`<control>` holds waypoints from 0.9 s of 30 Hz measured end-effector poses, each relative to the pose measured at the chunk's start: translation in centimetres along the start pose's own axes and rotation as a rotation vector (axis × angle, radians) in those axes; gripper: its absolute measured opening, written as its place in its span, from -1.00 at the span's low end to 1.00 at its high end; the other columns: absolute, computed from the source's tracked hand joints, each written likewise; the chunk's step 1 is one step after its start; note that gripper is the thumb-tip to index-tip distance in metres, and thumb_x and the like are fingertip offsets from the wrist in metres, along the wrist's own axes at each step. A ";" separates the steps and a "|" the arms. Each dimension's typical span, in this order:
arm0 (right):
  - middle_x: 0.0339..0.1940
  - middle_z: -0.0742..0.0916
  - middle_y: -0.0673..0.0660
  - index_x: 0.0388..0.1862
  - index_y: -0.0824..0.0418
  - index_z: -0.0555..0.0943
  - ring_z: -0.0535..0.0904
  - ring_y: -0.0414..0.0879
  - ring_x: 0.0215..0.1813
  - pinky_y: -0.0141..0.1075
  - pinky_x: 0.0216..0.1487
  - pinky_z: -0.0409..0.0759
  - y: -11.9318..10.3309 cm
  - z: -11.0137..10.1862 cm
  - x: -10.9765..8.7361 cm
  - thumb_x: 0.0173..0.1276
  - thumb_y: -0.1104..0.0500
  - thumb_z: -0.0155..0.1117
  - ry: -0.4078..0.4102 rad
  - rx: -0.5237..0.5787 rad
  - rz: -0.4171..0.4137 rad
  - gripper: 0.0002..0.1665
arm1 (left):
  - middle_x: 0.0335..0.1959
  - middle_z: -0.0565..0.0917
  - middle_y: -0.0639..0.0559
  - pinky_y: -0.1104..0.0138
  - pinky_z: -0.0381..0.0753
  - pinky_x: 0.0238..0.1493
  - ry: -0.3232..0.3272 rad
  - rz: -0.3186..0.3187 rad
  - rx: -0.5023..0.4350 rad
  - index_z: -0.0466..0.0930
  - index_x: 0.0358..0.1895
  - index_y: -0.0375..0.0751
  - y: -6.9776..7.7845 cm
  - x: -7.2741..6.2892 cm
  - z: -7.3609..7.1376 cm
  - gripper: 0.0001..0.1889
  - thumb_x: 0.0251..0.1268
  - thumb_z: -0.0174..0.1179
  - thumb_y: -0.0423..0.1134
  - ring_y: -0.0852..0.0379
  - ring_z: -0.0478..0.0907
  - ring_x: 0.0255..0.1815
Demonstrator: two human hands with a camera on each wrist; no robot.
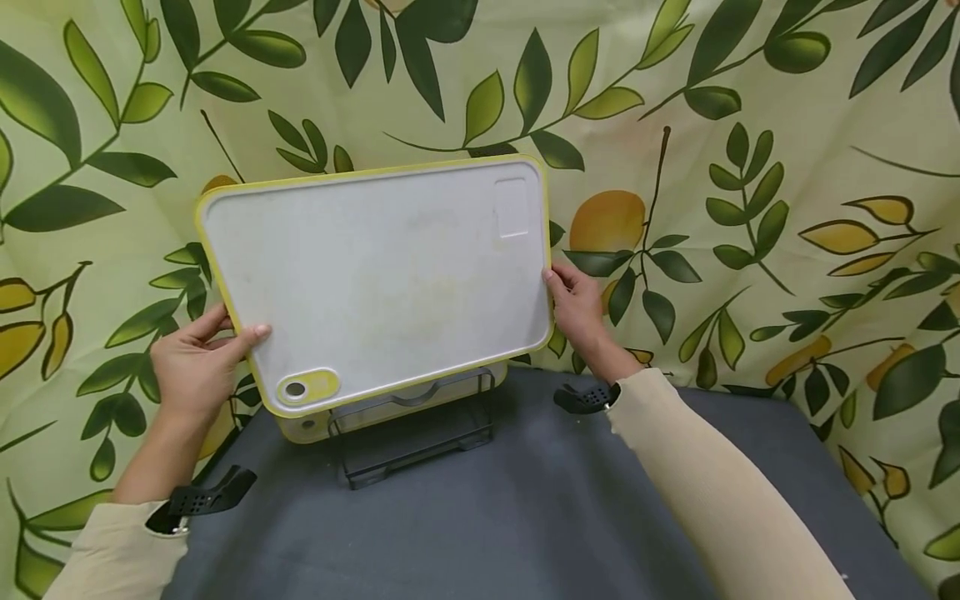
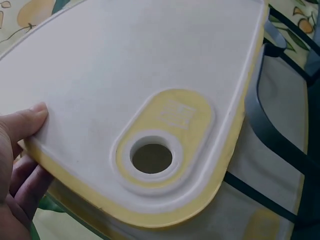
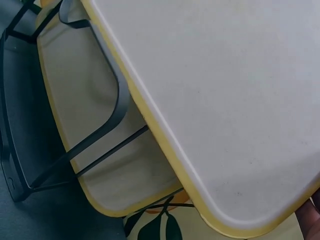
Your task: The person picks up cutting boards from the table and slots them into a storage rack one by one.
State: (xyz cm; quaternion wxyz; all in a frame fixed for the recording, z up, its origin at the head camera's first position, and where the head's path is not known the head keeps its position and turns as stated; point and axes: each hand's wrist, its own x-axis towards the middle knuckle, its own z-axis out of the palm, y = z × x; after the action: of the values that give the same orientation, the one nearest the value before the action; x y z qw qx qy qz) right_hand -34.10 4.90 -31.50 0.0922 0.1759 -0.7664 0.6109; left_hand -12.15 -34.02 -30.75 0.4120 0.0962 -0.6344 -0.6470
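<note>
A white cutting board (image 1: 375,267) with a yellow rim is held upright, leaning slightly, between both hands. My left hand (image 1: 197,367) pinches its left edge, thumb on the front face and fingers behind. At the right edge my right hand (image 1: 579,308) grips with the thumb in front. The board's lower left corner has a yellow oval grip (image 2: 192,112) with a round hole through it. Close below and behind is a second yellow-rimmed board (image 3: 75,65), standing in a dark wire rack (image 1: 420,457). The held board's lower edge overlaps the top of the rack.
The rack stands on a table with a dark grey cover (image 1: 450,533), near its back edge. Behind the table hangs a cloth (image 1: 465,50) printed with leaves and oranges. Black straps (image 1: 588,397) are around both wrists.
</note>
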 end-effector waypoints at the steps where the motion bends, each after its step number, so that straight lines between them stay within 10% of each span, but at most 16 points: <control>1: 0.10 0.72 0.30 0.29 0.21 0.62 0.68 -0.01 -0.06 -0.42 -0.17 0.64 0.2 0.1 0.0 0.60 0.00 0.09 -0.001 -0.002 0.001 -0.54 | -0.45 0.77 0.16 0.56 0.67 -0.47 -0.004 -0.017 -0.005 0.69 0.15 -0.25 -0.1 -0.1 -0.1 -0.44 -0.02 0.45 -0.63 0.32 0.74 -0.57; 27: 0.11 0.73 0.29 0.29 0.24 0.62 0.65 0.08 0.00 -0.39 -0.16 0.59 2.2 0.8 -0.8 0.59 -0.01 0.10 -0.009 -0.040 0.053 -0.53 | -0.48 0.75 0.18 0.49 0.70 -0.45 -0.083 -0.128 0.025 0.69 0.18 -0.12 -1.0 -1.1 -1.0 -0.42 0.01 0.49 -0.53 0.34 0.70 -0.52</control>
State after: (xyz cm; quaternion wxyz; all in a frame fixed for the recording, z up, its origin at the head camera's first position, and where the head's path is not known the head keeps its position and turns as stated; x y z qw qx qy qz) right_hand -34.15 4.70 -33.97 0.0757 0.1565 -0.7833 0.5969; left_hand -11.22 -34.23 -32.26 0.3420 0.1146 -0.6513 -0.6676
